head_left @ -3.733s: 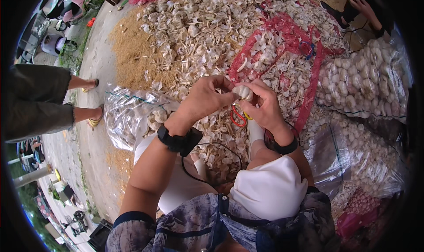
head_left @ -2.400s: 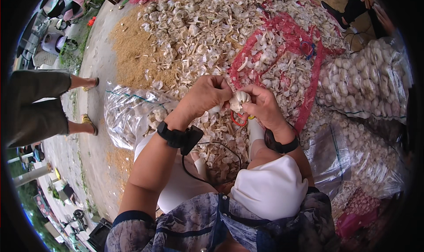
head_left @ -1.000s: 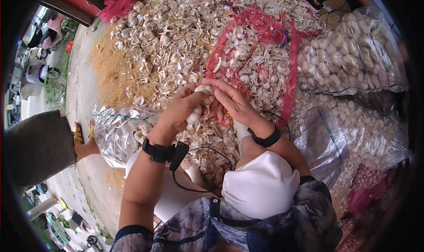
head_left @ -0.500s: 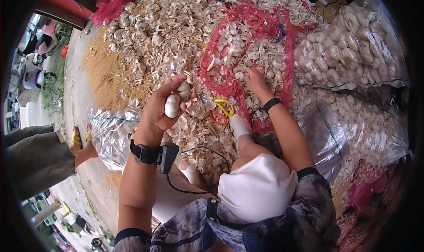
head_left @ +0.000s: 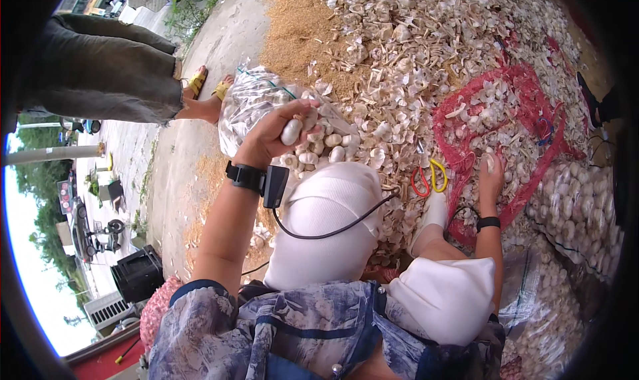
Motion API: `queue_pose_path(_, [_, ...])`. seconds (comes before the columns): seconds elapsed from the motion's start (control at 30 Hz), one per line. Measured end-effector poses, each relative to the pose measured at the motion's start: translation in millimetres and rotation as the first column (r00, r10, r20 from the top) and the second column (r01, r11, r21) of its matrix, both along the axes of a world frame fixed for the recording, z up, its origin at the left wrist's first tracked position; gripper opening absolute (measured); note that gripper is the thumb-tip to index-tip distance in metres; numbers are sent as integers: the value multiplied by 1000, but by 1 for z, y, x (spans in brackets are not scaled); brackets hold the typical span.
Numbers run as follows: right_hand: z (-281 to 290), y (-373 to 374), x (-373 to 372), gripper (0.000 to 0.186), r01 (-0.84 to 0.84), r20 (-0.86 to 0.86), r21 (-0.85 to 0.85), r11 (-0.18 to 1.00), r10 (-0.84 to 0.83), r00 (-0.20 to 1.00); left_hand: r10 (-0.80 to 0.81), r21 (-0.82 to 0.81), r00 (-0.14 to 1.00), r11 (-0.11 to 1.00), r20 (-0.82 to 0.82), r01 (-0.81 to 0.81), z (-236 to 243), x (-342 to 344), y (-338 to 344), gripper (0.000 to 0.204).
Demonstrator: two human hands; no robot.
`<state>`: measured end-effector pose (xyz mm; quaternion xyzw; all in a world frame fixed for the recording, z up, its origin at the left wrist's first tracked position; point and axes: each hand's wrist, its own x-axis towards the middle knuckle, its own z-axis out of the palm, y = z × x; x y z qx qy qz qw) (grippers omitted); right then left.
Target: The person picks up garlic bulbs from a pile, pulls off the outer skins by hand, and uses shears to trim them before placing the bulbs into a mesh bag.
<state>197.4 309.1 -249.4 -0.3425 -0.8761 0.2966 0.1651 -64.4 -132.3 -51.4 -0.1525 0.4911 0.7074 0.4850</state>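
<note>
My left hand [head_left: 274, 135] is closed around white garlic bulbs [head_left: 291, 132], one of them showing plainly at the palm. It is above a clear plastic bag [head_left: 243, 110] with several whole bulbs [head_left: 331, 140] at its mouth. On the right, my right hand [head_left: 491, 179] has its fingers curled about a pale garlic bulb [head_left: 490, 162], partly hidden, over the red mesh net [head_left: 459, 144]. Scissors [head_left: 437, 175] with one red and one yellow handle loop lie between the hands, among the garlic skins, their blades partly covered.
A large heap of garlic skins and stalks [head_left: 413, 67] spreads ahead, with tan chaff [head_left: 293, 34] at its left. Filled clear bags of garlic [head_left: 576, 207] stand at the right. A person in grey trousers [head_left: 106, 67] and yellow sandals stands at the left. A black cable [head_left: 333, 233] runs from my left wrist device.
The view has swung left. My left hand, still holding bulbs, is now over the plastic bag, whose whole bulbs have come into sight. My right hand's fingers have closed on a bulb at the net.
</note>
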Motion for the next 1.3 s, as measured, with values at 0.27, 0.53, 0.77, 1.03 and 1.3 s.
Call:
queue_pose_path(0.27, [54, -9, 5, 30, 128, -28, -733, 668, -219, 975, 613, -225, 787, 779, 73, -586, -135, 42, -77, 32])
queue_pose_path(0.53, [245, -62, -38, 37, -354, -212, -688, 634, 291, 933, -39, 50, 895, 996, -444, 69, 45, 28, 35, 37])
queue_pose_path(0.77, [331, -125, -62, 18, -588, -479, -541, 601, 353, 803, -315, 305, 856, 837, -410, 454, 123, 95, 145, 35])
queue_pose_path(1.03, [282, -127, -76, 14, -563, -659, -484, 670, 144, 738, -150, 554, 972, 801, -182, 227, 75, 102, 183, 28])
queue_pose_path(1.3, [264, -121, -96, 29, -539, -562, -826, 167, -171, 809, -295, 475, 955, 841, 3, 259, 34, 73, 199, 24])
